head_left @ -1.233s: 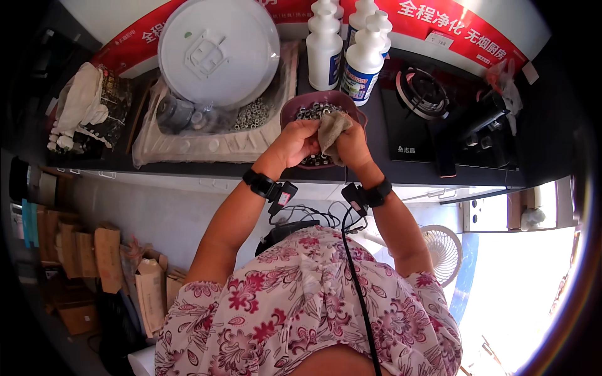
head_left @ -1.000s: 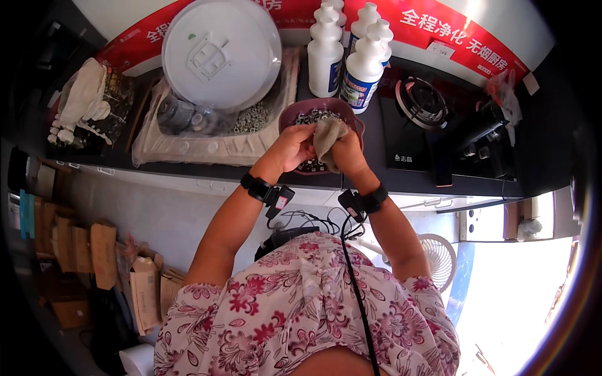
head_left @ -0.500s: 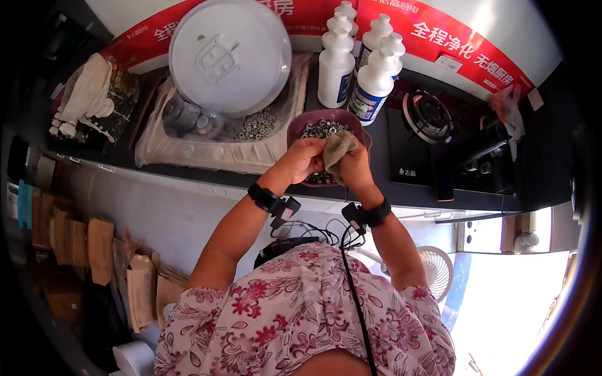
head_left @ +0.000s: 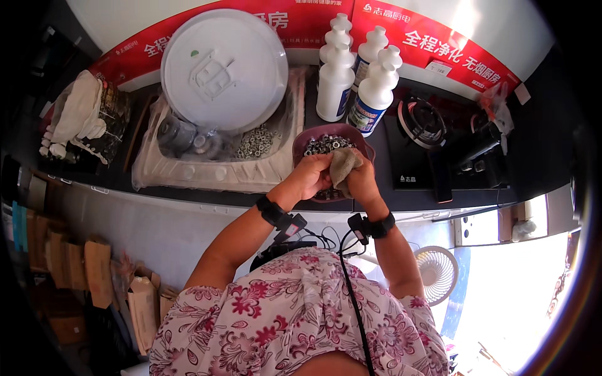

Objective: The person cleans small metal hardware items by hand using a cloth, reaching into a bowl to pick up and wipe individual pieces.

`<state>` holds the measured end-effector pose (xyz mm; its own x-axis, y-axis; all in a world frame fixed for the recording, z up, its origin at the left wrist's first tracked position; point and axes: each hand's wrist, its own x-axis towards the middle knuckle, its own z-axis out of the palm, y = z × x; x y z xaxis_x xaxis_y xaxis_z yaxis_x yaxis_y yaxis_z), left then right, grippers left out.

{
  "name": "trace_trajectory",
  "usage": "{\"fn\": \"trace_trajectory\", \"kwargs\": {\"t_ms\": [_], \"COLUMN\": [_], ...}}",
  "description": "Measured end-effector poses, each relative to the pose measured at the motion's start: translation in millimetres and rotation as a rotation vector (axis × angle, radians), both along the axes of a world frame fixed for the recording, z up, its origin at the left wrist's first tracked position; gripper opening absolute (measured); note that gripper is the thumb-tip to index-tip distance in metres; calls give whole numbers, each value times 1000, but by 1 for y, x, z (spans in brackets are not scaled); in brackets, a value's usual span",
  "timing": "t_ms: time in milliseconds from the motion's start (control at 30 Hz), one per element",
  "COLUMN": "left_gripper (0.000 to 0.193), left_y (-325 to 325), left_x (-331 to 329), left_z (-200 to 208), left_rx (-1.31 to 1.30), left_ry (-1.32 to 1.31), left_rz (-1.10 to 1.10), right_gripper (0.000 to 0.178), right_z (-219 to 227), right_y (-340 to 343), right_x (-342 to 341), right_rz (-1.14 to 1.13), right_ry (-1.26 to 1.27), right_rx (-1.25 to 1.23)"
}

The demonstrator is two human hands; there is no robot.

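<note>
Both my hands meet over a maroon plastic basin [head_left: 302,139] that holds many small metal nuts [head_left: 326,145]. My right hand [head_left: 364,185] is closed round a greyish-brown cloth [head_left: 343,164], whose upper part bunches out over the fingers. Beside it my left hand [head_left: 311,178] is closed, thumb and fingertips pressed together against the cloth's left edge. Whatever lies between those fingertips is hidden. To the left, more nuts [head_left: 256,144] lie in a pile inside a plastic-wrapped beige sink [head_left: 210,175].
A big round white lid [head_left: 251,69] leans in the sink beside a plastic-wrapped dark part [head_left: 177,135]. White bottles [head_left: 335,88] stand behind the basin. A black gas hob [head_left: 411,166] is to the right. A fan [head_left: 435,274] stands below the counter.
The whole view has shifted, so the counter sits slightly lower in the picture. Both hands stay over the basin, and the cloth remains in my right hand.
</note>
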<state>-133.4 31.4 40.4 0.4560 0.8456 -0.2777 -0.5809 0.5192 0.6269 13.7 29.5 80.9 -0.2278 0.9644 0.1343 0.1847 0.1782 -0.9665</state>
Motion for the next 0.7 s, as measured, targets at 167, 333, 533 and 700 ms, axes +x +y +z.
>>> {"fn": "trace_trajectory", "kwargs": {"t_ms": [167,333,533,700], "left_gripper": [19,18,17,17], "left_y": [1,-2,-3,-4], "left_x": [-3,-2,-1,-2], "left_z": [-3,0,3,6], "left_rx": [23,44,33,21], "left_ry": [31,-82,-75,-36], "left_rz": [-55,-7,32,32], "right_gripper": [22,23,23,21], "right_z": [-13,-7,-15,-8], "right_y": [5,3,7,2], "right_x": [1,-1,1,0], "right_rz": [-26,60,105,68], "right_ry": [87,92,92,39], "right_rx": [11,-35,66,105]}}
